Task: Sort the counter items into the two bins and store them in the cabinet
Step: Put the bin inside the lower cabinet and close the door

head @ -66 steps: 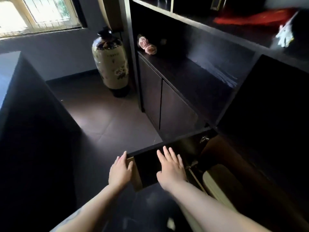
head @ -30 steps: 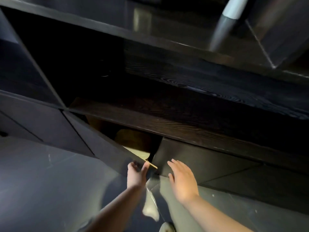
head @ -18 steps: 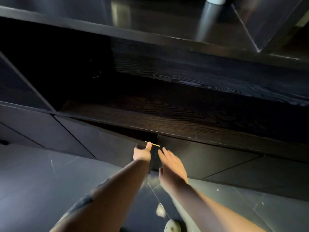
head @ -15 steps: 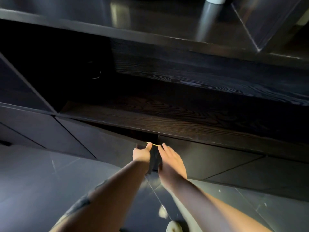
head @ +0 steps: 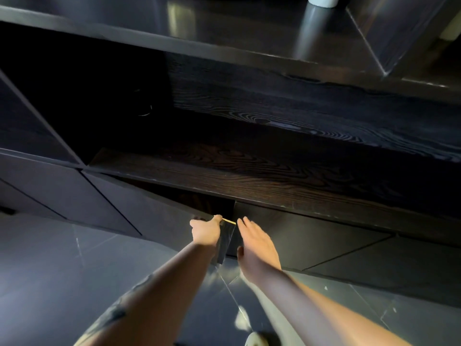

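Observation:
The dark wooden cabinet [head: 262,186] fills the upper view. Its lower left door [head: 159,216] stands slightly ajar, showing a narrow dark gap at its top right corner. My left hand [head: 205,231] grips the door's free edge at that corner, thumb on top beside a thin pale strip of the edge. My right hand [head: 257,243] hovers with straight fingers just in front of the closed right door [head: 311,236]. The two bins are hidden behind the doors.
A dark open shelf [head: 249,156] runs above the doors, with another shelf board [head: 199,46] higher up carrying a white object at the top edge. Grey tiled floor [head: 62,270] lies below. A pale shoe tip [head: 257,339] shows at the bottom.
The left door has swung from wide open to nearly closed under my left hand. My right hand has stayed near the right door. In the last half second little has moved.

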A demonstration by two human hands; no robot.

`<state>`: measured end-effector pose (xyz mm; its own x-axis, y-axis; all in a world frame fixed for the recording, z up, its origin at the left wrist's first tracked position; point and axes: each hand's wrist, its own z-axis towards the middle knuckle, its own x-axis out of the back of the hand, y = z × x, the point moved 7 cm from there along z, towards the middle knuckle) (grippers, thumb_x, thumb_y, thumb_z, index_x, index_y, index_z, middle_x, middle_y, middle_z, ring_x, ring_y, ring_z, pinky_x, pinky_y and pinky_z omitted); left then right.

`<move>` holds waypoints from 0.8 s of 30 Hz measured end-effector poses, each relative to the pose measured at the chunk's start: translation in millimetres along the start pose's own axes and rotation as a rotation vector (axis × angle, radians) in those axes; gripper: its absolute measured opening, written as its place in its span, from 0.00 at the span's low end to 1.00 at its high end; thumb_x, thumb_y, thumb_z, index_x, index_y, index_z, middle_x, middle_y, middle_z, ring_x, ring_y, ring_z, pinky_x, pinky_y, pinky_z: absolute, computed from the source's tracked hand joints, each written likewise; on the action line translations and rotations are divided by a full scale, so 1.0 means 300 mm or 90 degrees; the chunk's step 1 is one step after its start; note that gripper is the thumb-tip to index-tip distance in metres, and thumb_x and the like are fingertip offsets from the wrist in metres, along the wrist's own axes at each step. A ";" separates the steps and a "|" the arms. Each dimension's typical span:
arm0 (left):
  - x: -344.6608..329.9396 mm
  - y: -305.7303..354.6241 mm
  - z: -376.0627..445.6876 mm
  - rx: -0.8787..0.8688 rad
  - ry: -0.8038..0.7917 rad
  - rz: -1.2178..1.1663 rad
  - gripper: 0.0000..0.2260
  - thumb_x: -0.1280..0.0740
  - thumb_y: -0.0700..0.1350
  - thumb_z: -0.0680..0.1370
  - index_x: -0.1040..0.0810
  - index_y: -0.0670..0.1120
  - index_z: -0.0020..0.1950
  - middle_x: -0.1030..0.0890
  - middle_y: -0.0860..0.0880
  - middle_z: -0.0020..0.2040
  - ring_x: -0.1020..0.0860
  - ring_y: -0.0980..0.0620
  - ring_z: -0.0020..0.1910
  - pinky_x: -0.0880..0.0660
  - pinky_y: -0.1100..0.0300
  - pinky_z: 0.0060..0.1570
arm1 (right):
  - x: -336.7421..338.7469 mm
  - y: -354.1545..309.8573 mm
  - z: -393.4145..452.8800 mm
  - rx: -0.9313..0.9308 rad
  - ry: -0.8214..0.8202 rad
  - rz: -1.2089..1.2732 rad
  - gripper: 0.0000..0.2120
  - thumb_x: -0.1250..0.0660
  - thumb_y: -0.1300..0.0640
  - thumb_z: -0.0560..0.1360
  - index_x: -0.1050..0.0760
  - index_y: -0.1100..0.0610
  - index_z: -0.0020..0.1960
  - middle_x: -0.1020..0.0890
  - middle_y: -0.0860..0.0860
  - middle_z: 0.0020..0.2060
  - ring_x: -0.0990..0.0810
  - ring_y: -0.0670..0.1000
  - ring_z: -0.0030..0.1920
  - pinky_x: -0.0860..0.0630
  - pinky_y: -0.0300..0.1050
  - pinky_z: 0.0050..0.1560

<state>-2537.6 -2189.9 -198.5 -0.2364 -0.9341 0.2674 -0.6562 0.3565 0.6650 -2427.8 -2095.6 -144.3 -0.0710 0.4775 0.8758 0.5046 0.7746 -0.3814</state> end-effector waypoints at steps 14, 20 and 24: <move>0.405 -0.255 -0.142 -0.035 -0.023 -0.052 0.10 0.31 0.37 0.69 0.23 0.48 0.47 0.21 0.52 0.37 0.26 0.59 0.29 0.31 0.64 0.25 | -0.206 -0.233 -0.163 0.003 -0.062 0.116 0.11 0.33 0.42 0.73 0.21 0.49 0.45 0.15 0.46 0.40 0.18 0.51 0.42 0.28 0.41 0.37; 0.798 -0.453 -0.187 0.039 0.075 -0.206 0.18 0.26 0.33 0.63 0.16 0.48 0.50 0.14 0.50 0.44 0.19 0.50 0.41 0.20 0.48 0.47 | -0.505 -0.532 -0.281 -0.121 -0.279 0.317 0.05 0.27 0.54 0.70 0.18 0.55 0.41 0.15 0.49 0.37 0.17 0.51 0.43 0.20 0.49 0.51; 1.069 -0.501 -0.223 -0.034 0.190 -0.140 0.08 0.25 0.42 0.62 0.14 0.49 0.39 0.15 0.49 0.34 0.19 0.52 0.34 0.20 0.58 0.37 | -0.640 -0.778 -0.313 -0.024 -0.389 0.261 0.11 0.30 0.49 0.69 0.20 0.56 0.43 0.15 0.53 0.41 0.17 0.57 0.45 0.20 0.48 0.50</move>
<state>-2466.9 -2542.0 -166.0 0.1308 -0.9448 0.3005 -0.6278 0.1556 0.7626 -2451.2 -2406.9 -195.6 -0.3320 0.8801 0.3393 0.6225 0.4747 -0.6222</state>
